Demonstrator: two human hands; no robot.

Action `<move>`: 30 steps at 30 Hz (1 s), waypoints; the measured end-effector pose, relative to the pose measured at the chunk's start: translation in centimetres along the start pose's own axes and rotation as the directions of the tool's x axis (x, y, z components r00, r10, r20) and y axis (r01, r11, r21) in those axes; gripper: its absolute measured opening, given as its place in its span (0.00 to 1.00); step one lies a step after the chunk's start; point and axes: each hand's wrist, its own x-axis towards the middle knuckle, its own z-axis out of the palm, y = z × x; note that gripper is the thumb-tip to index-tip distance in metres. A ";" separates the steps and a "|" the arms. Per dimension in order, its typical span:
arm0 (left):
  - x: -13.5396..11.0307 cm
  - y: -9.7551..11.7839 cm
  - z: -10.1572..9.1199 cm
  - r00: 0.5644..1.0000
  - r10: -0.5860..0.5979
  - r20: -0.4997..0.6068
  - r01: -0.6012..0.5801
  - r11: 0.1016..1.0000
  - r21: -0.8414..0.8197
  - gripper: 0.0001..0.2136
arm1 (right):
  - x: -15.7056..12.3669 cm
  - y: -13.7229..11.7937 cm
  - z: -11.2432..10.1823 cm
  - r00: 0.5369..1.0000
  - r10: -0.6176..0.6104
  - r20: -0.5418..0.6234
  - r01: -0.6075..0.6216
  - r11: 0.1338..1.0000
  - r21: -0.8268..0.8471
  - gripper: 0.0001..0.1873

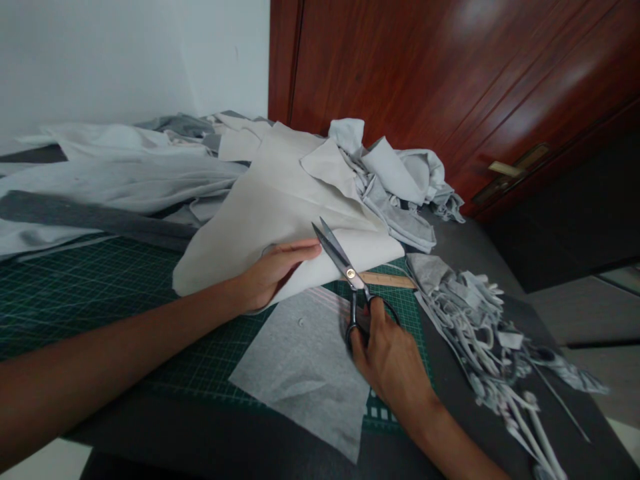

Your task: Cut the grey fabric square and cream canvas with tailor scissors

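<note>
My right hand (387, 353) grips the handles of black scissors (340, 257), fingers through the loops, blades slightly parted and pointing up-left at the edge of a folded off-white fabric (280, 207). My left hand (273, 273) lies flat on that fabric's lower edge, fingers stretched toward the blades. A grey cut fabric square (305, 363) lies flat below both hands on the green cutting mat (85, 287).
A wooden ruler (387, 280) pokes out beside the scissors. A pile of grey fabric strips (480, 333) lies at right. More grey and white cloth (395, 180) is heaped at the back. A dark wooden door (450, 80) stands behind.
</note>
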 end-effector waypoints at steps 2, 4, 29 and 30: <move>0.0 0.0 0.0 1.000 -0.002 -0.015 0.002 1.000 -0.004 0.11 | 0.0 0.1 0.0 1.000 0.007 -0.007 -0.007 1.000 -0.001 0.08; 0.0 0.0 0.0 0.999 -0.010 -0.037 0.010 1.000 -0.004 0.13 | 0.1 0.2 -0.1 1.000 0.013 -0.002 -0.013 1.000 0.000 0.08; -0.1 0.1 0.1 0.999 -0.002 -0.032 0.003 1.000 0.017 0.08 | 0.3 0.1 -0.3 0.998 0.027 0.060 -0.029 0.999 0.027 0.08; 0.0 0.2 0.1 0.999 -0.001 -0.036 0.002 1.000 0.017 0.09 | 0.3 0.1 -0.3 0.998 0.031 0.059 -0.033 0.999 0.029 0.08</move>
